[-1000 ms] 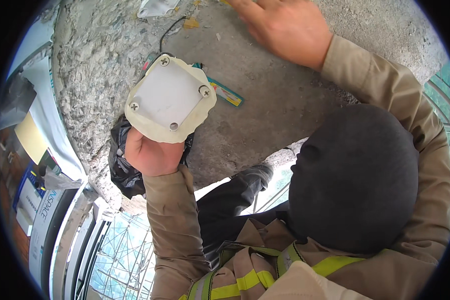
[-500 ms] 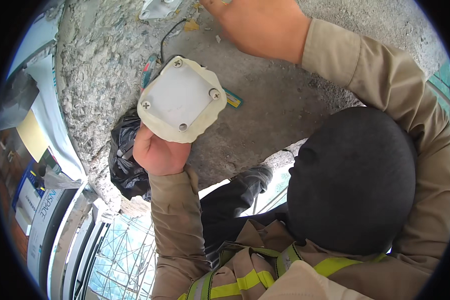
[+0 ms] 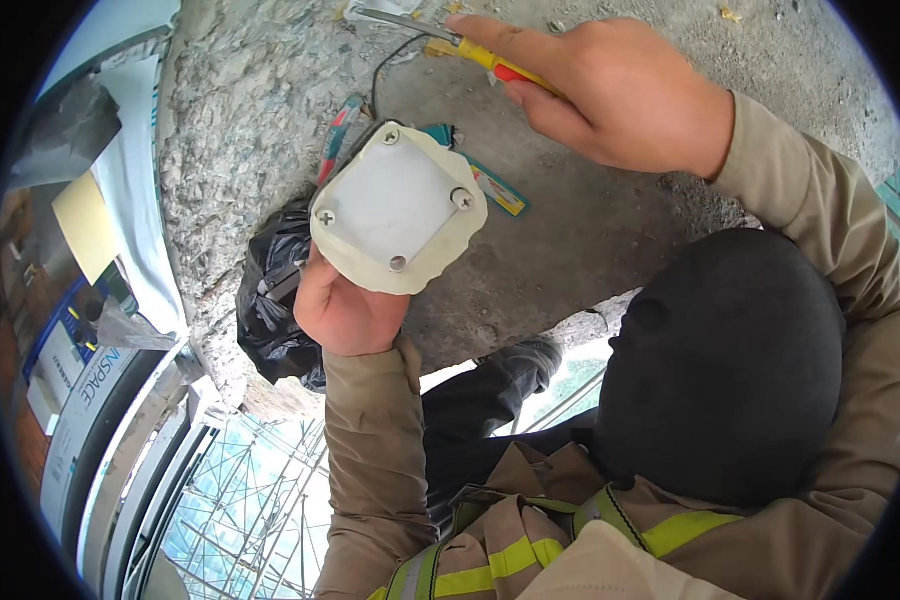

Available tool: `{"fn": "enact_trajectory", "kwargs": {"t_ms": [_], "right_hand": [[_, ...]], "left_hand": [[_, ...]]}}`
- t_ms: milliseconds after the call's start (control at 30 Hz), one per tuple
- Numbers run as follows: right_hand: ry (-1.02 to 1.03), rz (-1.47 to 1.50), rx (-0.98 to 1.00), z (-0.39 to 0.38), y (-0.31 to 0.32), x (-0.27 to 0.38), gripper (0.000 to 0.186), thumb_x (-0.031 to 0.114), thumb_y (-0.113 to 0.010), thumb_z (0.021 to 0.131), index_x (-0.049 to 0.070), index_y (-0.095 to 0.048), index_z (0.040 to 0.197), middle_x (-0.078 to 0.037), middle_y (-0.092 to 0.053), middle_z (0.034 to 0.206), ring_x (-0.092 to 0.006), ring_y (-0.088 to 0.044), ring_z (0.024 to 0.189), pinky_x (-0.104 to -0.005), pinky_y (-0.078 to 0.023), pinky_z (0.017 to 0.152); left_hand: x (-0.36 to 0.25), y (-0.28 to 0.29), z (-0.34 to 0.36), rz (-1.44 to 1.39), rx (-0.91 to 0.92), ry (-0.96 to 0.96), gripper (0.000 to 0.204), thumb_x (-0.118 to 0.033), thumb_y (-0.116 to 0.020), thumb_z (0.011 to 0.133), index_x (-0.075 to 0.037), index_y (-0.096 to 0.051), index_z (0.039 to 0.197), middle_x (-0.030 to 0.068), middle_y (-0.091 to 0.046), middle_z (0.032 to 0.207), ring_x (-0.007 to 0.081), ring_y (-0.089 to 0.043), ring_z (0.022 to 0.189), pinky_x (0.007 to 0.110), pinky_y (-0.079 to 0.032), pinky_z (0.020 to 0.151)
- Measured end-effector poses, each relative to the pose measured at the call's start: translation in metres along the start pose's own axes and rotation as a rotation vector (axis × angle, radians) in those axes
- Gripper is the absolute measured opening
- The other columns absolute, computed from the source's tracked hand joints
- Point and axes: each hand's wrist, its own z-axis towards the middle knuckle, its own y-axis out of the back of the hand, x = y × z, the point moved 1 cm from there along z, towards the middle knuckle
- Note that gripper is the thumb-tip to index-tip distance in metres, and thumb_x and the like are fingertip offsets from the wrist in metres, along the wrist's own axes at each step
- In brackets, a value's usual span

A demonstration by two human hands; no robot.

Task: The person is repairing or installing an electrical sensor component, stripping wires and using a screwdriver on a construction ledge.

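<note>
My left hand (image 3: 353,318) holds a square white plate (image 3: 394,200) backed by an irregular cream sheet, raised over the concrete ledge. Cross-head screws show at three corners; the lower corner has a round hole. Up and right of it, my right hand (image 3: 625,105) grips a screwdriver with a yellow-and-red handle (image 3: 480,57), its metal shaft pointing left. Behind the plate lie a black cable (image 3: 376,85), a red-and-teal tool (image 3: 338,135) and a teal-and-yellow strip (image 3: 502,195).
A black plastic bag (image 3: 270,330) is beside my left wrist on the rough concrete (image 3: 220,120). Boards and metal rails (image 3: 90,410) line the left. A black-covered head (image 3: 725,370) fills the lower right. Metal framework (image 3: 240,500) shows far below the ledge edge.
My right hand has swept left, then back rightward and lower, bringing the screwdriver into view. My left hand and the plate have shifted rightward in the picture, as has the background.
</note>
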Motion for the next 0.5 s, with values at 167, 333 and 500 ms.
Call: {"fn": "enact_trajectory", "kwargs": {"t_ms": [167, 333, 500], "right_hand": [[0.008, 0.041, -0.233, 0.005, -0.030, -0.007, 0.059, 0.019, -0.061, 0.099, 0.011, -0.045, 0.155, -0.017, -0.062, 0.064, -0.0367, -0.062, 0.055, -0.0470, -0.049, 0.054], [-0.112, 0.087, -0.277, 0.029, -0.053, 0.008, 0.058, 0.020, -0.060, 0.100, 0.010, -0.045, 0.155, -0.018, -0.064, 0.066, -0.0363, -0.063, 0.057, -0.0465, -0.051, 0.057], [-0.077, 0.565, 0.001, -0.014, -0.019, -0.009, 0.062, 0.019, -0.057, 0.102, 0.009, -0.038, 0.160, -0.012, -0.062, 0.078, -0.0192, -0.060, 0.066, -0.0347, -0.049, 0.064]], "left_hand": [[-0.008, 0.018, -0.008, -0.030, 0.007, -0.014, 0.063, -0.021, -0.045, 0.095, 0.004, -0.043, 0.153, 0.0217, -0.048, 0.156, 0.0377, -0.047, 0.144, 0.054, -0.035, 0.121], [-0.001, 0.015, -0.007, -0.085, 0.033, 0.009, 0.063, -0.022, -0.046, 0.095, 0.004, -0.043, 0.153, 0.0213, -0.048, 0.156, 0.0381, -0.047, 0.144, 0.055, -0.034, 0.122], [-0.009, 0.006, 0.008, 0.000, -0.040, -0.065, 0.066, -0.022, -0.049, 0.095, 0.004, -0.038, 0.155, 0.0207, -0.041, 0.161, 0.0379, -0.042, 0.148, 0.055, -0.032, 0.123]]}}
